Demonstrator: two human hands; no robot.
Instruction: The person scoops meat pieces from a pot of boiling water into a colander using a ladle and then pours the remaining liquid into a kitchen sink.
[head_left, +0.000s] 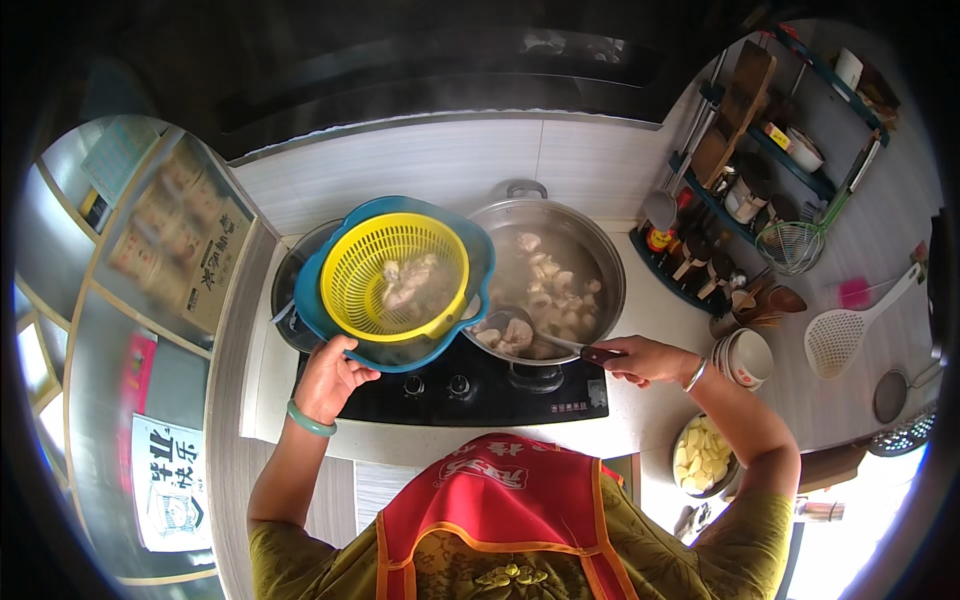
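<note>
My left hand (335, 377) grips the near rim of a blue basin (480, 259), thumb on the edge. In the basin sits a yellow plastic strainer basket (360, 315) with some pale pieces of meat (410, 281). My right hand (637, 361) is closed on the dark handle of a metal ladle (559, 342). The ladle's bowl, with meat in it, is low in a wide steel pot (621, 277) of cloudy, steaming liquid, near its front left. More pale meat pieces (551, 281) lie in that liquid. The basin's right edge overlaps the pot's left rim.
A black gas hob (480, 401) is under the pot; a dark pan (289, 330) is partly hidden beneath the basin. On the right are stacked bowls (750, 356), a bowl of cut pale yellow pieces (703, 456), a seasoning rack (712, 202) and a hanging white slotted spoon (836, 341).
</note>
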